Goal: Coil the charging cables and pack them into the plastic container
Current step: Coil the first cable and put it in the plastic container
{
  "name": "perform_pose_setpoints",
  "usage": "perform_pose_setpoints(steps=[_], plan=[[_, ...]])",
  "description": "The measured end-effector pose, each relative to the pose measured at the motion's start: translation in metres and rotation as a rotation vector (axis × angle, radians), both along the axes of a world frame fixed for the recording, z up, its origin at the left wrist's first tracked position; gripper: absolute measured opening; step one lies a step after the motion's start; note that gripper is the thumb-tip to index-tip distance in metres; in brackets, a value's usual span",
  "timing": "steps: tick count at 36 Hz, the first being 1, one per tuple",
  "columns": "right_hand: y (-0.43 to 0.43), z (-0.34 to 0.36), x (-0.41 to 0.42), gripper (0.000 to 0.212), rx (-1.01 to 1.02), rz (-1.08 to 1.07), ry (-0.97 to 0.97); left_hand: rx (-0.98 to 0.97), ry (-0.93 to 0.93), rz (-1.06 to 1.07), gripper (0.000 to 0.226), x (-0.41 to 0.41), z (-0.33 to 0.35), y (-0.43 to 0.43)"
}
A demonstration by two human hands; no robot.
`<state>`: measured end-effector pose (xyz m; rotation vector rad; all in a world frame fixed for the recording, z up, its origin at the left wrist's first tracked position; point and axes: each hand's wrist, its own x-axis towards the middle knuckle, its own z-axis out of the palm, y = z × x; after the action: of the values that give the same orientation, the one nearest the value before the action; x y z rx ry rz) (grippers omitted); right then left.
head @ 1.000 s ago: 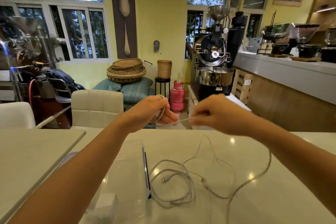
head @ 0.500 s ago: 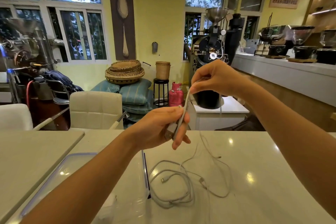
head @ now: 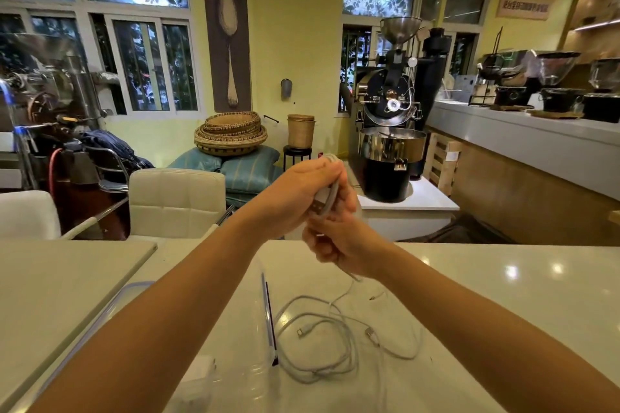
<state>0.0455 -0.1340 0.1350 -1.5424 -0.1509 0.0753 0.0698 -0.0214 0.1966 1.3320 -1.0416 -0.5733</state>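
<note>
The left hand has a closed grip on the part-wound white cable, raised over the desk beside the plastic container, while the right hand, now swung from above to beneath it, pinches the light, limp tail, best fed near the coil.

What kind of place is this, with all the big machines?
Probably a coffee roastery or café. A big black coffee roaster stands by the window, coffee grinders line the counter, and stacked woven baskets sit on sacks.
</note>
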Motion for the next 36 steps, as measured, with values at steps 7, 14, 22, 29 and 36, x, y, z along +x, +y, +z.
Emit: perform_pose_setpoints(steps=[7,14,22,29,36], plan=[[-0.001,0.009,-0.017,0.027,-0.601,0.035,-0.010,0.173,-0.176,0.261,0.033,0.015,-0.009,-0.004],[-0.017,0.042,-0.031,0.024,-1.022,-0.043,-0.182,0.231,-0.154,0.356,0.033,0.027,-0.017,0.004],[-0.035,0.080,-0.034,0.019,-1.227,-0.141,-0.361,0.216,0.001,0.151,0.035,0.026,-0.027,0.013],[-0.040,0.097,-0.034,0.008,-1.227,-0.196,-0.453,0.190,0.144,0.072,0.038,0.022,-0.024,0.015],[-0.037,0.111,-0.029,0.024,-1.146,-0.191,-0.532,0.291,-0.082,-0.047,0.037,0.012,-0.031,0.012]])
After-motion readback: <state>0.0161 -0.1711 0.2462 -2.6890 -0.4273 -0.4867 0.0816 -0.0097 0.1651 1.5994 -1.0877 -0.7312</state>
